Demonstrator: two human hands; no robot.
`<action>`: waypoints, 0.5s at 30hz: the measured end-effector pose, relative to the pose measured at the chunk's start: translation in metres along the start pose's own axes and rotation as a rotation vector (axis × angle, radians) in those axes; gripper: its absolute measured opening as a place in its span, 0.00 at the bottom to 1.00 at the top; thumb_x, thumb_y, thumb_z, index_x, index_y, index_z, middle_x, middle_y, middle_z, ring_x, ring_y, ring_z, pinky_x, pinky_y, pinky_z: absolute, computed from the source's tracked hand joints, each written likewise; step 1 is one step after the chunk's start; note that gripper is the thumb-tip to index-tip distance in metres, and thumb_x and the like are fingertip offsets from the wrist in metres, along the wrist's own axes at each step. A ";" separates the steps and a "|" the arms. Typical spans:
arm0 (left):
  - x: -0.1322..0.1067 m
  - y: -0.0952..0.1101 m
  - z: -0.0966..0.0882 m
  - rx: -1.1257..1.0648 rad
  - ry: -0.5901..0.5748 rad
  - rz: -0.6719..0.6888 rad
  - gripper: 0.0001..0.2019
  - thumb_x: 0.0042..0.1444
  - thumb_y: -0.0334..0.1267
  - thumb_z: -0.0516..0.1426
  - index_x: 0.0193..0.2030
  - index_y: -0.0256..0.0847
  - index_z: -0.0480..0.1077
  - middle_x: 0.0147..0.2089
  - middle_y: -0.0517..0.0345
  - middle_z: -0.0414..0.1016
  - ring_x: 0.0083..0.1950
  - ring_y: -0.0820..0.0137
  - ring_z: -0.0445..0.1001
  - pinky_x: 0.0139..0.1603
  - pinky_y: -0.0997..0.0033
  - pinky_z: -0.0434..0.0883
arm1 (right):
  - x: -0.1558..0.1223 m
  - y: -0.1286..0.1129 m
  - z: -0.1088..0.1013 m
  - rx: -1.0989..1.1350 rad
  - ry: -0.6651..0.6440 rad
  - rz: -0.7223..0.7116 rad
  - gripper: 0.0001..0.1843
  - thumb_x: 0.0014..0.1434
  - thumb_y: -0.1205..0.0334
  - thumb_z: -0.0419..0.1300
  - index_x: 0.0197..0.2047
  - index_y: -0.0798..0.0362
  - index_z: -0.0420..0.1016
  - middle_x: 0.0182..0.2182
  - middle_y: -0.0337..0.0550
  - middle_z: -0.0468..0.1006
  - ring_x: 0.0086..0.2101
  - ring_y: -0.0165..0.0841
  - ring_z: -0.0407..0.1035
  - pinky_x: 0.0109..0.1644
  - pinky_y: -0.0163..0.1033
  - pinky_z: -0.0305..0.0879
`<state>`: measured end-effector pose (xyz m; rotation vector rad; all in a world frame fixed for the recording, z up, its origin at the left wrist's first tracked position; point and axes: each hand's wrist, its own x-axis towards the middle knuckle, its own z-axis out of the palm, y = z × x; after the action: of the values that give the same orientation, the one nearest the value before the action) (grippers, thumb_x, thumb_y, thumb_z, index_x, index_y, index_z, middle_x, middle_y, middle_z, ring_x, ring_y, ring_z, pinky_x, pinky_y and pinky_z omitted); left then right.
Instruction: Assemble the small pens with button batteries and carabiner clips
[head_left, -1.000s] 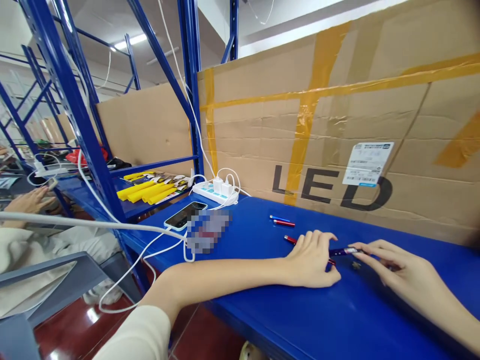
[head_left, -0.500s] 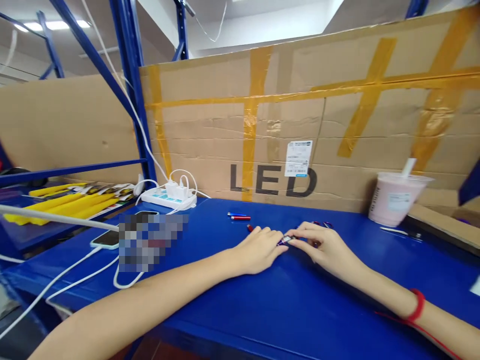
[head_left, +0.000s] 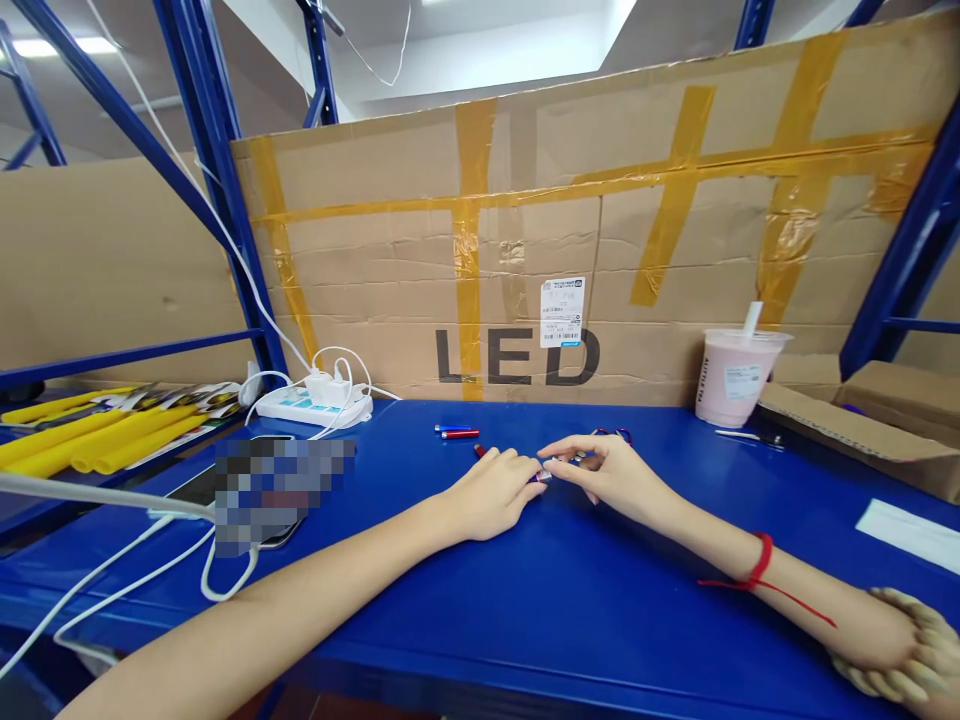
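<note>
Head: left fingers [head_left: 528,468] still grip a pen [head_left: 541,477]; right fingers [head_left: 564,444] shifted, their hold unclear.

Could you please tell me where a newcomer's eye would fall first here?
Probably on the large taped cardboard panel lettered "LED" at the back of the blue table. Next might come the pink drink at the table's back right. In the middle, the left hand holds a small pen-like piece, the right hand close beside it.

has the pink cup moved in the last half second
No: the pink cup shows no shift against the cardboard, straw still beside the same tape strip.
</note>
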<state>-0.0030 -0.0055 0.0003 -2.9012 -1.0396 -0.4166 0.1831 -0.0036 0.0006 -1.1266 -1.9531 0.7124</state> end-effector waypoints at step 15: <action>0.000 0.000 0.003 0.145 0.047 0.045 0.12 0.65 0.37 0.41 0.44 0.35 0.63 0.39 0.53 0.72 0.39 0.67 0.68 0.42 0.67 0.64 | -0.001 -0.007 0.004 0.128 0.003 0.090 0.22 0.47 0.44 0.60 0.36 0.54 0.73 0.28 0.38 0.73 0.15 0.19 0.56 0.18 0.32 0.51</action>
<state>-0.0026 -0.0056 -0.0024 -2.7671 -0.9534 -0.3884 0.1769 -0.0079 0.0032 -1.1422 -1.8361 0.8708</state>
